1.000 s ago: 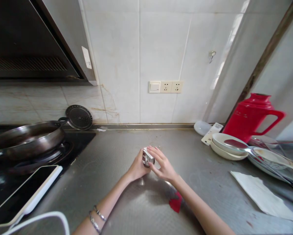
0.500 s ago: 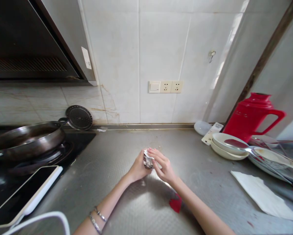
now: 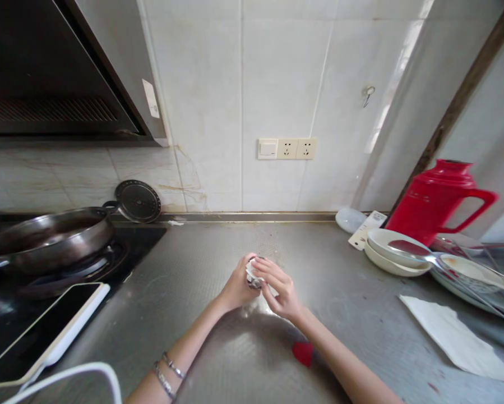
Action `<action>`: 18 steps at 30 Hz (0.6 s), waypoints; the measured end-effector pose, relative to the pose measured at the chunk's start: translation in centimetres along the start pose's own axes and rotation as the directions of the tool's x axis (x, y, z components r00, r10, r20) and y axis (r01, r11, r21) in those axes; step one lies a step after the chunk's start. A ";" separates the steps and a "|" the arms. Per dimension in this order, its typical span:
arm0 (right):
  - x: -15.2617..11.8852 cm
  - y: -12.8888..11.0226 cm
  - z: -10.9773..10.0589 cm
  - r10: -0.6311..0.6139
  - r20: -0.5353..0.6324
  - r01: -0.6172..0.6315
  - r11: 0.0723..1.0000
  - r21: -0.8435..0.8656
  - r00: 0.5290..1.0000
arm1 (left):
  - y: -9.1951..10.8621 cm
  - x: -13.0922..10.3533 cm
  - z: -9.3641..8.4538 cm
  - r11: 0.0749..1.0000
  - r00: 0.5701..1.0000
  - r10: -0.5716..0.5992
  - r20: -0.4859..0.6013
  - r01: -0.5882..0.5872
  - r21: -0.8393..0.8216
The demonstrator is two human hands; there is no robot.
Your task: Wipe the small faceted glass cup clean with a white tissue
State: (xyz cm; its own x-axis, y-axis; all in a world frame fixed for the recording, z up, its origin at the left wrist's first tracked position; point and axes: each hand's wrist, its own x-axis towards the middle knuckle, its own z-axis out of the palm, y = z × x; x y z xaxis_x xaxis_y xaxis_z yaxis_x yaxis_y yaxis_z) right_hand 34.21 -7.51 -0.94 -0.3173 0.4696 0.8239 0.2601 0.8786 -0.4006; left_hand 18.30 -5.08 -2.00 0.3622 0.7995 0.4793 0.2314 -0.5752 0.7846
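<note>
Both of my hands meet over the middle of the steel counter [image 3: 201, 264]. My left hand [image 3: 237, 289] and my right hand [image 3: 279, 289] close together around a small crumpled silvery foil piece with a white edge [image 3: 252, 273]. Fingers cover most of it, so its shape is unclear. Two bracelets sit on my left wrist [image 3: 167, 373]. A small red scrap [image 3: 303, 353] lies on the counter below my right forearm.
A dark wok [image 3: 45, 238] sits on the hob at left, a tablet [image 3: 41, 328] in front of it. At right stand a red thermos jug [image 3: 434, 199], stacked white bowls [image 3: 392, 252], plates with a spoon, and a paper sheet [image 3: 453, 336]. Wall sockets [image 3: 287, 148] behind.
My fingers have worked the foil piece, which looked like a more box-like shape a second ago and is now more crumpled and covered. My right hand has shifted slightly over it.
</note>
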 end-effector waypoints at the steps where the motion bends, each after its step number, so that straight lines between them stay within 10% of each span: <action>1: 0.0 -0.1 0.1 0.009 -0.008 -0.009 1.000 0.006 1.000 | 0.0 0.0 0.1 0.999 1.000 0.029 0.011 -0.030 0.030; 8: 0.4 0.5 -0.1 0.192 -0.154 -0.190 0.981 0.027 0.969 | 0.1 -0.2 0.1 0.998 0.998 -0.063 0.010 0.063 0.005; 18: 0.2 -0.2 -0.2 -0.023 -0.076 0.018 0.997 -0.071 0.997 | 0.2 -0.4 0.3 0.999 0.999 0.020 -0.032 -0.019 0.037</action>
State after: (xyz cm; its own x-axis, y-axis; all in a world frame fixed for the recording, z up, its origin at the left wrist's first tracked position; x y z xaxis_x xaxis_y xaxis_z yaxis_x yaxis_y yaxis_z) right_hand 34.31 -7.64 -0.58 -0.2529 0.4410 0.8611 0.3186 0.8784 -0.3563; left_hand 18.48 -5.55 -2.12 0.3379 0.7928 0.5073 0.2574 -0.5963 0.7604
